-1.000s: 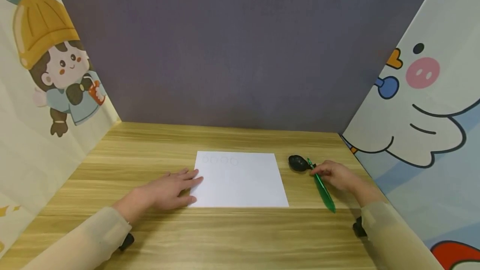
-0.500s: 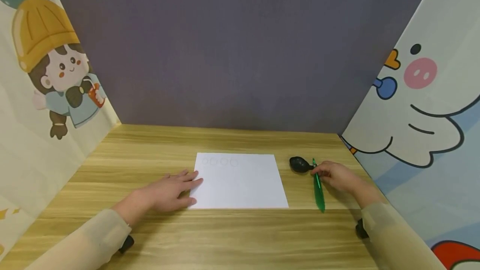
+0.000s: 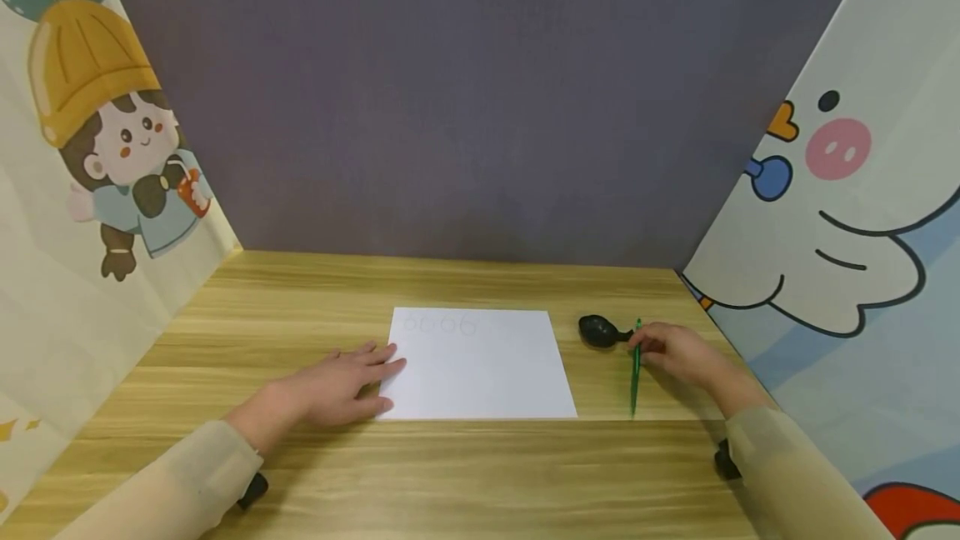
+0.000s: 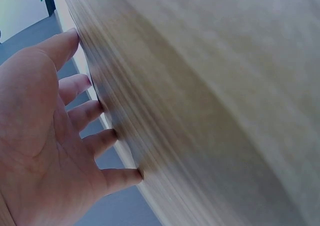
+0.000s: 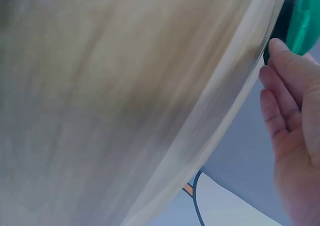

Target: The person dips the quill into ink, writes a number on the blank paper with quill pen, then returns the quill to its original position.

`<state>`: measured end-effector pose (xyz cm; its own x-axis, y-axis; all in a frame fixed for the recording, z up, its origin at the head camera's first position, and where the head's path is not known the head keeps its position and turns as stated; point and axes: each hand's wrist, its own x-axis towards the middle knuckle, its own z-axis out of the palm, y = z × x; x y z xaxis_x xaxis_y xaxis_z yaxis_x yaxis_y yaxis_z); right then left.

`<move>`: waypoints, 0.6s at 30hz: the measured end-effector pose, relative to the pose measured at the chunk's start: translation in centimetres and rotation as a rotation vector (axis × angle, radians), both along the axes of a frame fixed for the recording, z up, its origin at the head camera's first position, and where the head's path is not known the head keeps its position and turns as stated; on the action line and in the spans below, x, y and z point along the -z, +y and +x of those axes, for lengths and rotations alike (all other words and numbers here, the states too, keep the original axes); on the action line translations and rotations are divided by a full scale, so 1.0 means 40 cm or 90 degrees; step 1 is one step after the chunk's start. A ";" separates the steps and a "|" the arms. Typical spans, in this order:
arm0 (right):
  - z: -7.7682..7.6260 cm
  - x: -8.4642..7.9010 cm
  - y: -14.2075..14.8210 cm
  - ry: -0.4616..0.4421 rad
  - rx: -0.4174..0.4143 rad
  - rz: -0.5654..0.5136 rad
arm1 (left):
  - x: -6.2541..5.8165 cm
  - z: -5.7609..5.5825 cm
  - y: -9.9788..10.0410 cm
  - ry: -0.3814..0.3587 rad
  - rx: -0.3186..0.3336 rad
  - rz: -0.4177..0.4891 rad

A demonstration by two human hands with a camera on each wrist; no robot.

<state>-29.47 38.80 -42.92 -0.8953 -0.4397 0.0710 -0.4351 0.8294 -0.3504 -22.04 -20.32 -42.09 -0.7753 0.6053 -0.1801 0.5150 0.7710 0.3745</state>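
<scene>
My left hand (image 3: 341,386) lies with spread fingers on the left edge of a white sheet of paper (image 3: 487,369). Faint round loops in a row mark the sheet's upper left. In the left wrist view, the fingertips (image 4: 114,135) press down at the surface. At the sheet's right, my right hand (image 3: 675,352) pinches a green feather-shaped pen (image 3: 634,382) between thumb and fingers. Seen edge-on, the pen looks thin. Just left of those fingers lies a black rounded object (image 3: 597,331) with a narrow neck pointing to them. In the right wrist view, the green feather (image 5: 302,23) shows broad above the thumb.
The wood-grain tabletop (image 3: 450,482) reaches back to a dark grey panel (image 3: 480,107). Cartoon-printed panels flank it, one at the left (image 3: 45,315) and one at the right (image 3: 862,273). A dark wrist device (image 3: 726,461) shows under the right sleeve.
The pen has turned in my right fingers: its lower end swung left and its broad side went edge-on. My right hand has shifted barely; my left hand has stayed on the paper.
</scene>
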 end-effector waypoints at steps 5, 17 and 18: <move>0.006 -0.006 0.004 0.002 0.031 -0.037 | 0.002 -0.002 0.000 0.002 0.000 -0.001; 0.013 -0.005 0.016 -0.007 0.059 -0.134 | -0.003 0.002 0.001 -0.002 -0.003 0.002; 0.013 -0.004 0.017 -0.010 0.060 -0.146 | -0.003 0.002 0.001 -0.003 -0.004 0.003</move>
<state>-28.93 39.48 -42.77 -0.9332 -0.3289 0.1450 -0.3532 0.7638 -0.5402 -21.94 -20.29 -41.98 -0.7778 0.6018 -0.1812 0.5090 0.7724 0.3799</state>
